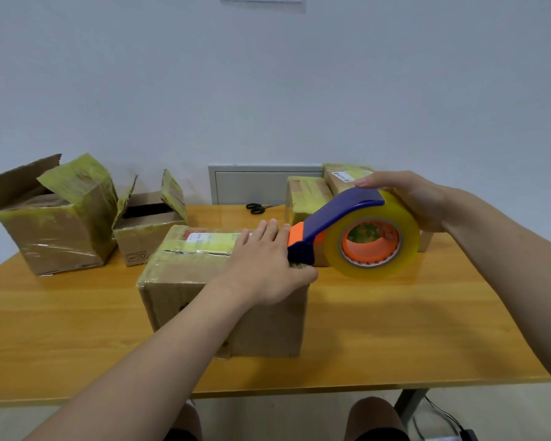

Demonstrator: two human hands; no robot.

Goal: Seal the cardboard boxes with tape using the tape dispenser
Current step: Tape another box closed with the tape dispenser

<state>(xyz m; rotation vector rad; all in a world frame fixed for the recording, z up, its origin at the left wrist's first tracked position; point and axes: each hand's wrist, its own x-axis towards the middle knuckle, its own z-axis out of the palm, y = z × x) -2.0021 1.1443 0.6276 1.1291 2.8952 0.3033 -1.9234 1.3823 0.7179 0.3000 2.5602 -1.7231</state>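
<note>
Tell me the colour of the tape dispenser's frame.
Dark blue with an orange front piece and hub, on the tape dispenser; seen in the head view.

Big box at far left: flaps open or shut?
Open. The big box has its top flaps standing up, unsealed.

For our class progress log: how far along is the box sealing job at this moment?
Done, apparently: the back-right boxes look closed. In hand: left hand presses the front box while right hand holds the tape dispenser at its right end. Left: two open boxes at back left.
</note>
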